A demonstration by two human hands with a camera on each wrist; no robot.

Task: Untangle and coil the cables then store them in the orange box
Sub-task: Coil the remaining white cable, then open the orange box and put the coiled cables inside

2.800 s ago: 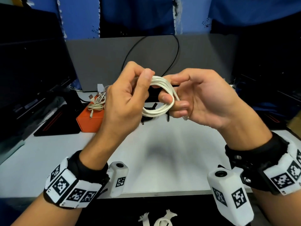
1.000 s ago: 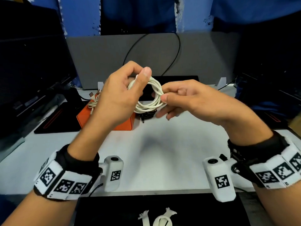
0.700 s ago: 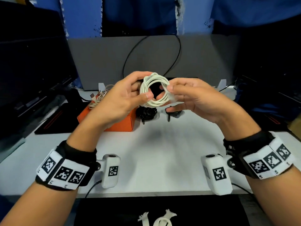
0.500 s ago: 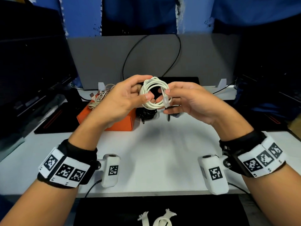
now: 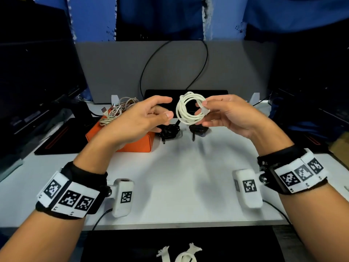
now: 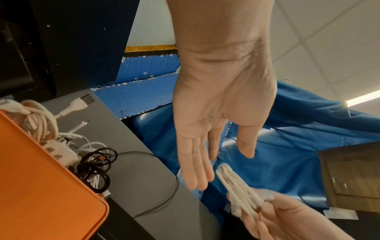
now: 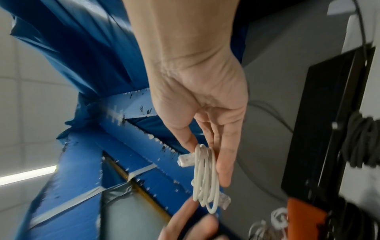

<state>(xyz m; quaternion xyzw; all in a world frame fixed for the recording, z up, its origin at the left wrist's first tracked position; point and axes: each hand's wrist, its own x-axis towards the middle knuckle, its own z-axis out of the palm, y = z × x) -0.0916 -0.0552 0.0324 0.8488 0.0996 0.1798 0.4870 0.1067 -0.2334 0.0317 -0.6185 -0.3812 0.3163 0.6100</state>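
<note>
White cord, wound into one round coil [image 5: 189, 108], is pinched between thumb and fingertips of the right hand [image 5: 229, 114], raised above the white table [image 5: 175, 178] and to the right of the orange box [image 5: 132, 142]. One clear plug end is seen poking out by the thumb; in the right wrist view the coil [image 7: 205, 177] is shown edge-on with a second plug at its lower side, and motion blur softens the strands. The left hand [image 5: 138, 121] is held just left of the coil, fingers straight and relaxed, nothing gripped; in the left wrist view the flat palm [image 6: 205, 129] is confirmed bare. The orange box, smooth with rounded corners, is largely hidden behind the left hand and wrist. A pale tangle of cables [image 5: 117, 110] is heaped at its far left edge, the count lost in the knot. Two black bundles [image 5: 170, 130] are seen on the table right of the box, the farther one partly covered by the right hand. One thin black cable [image 5: 149, 61] is looped up the grey panel beyond the box.
</note>
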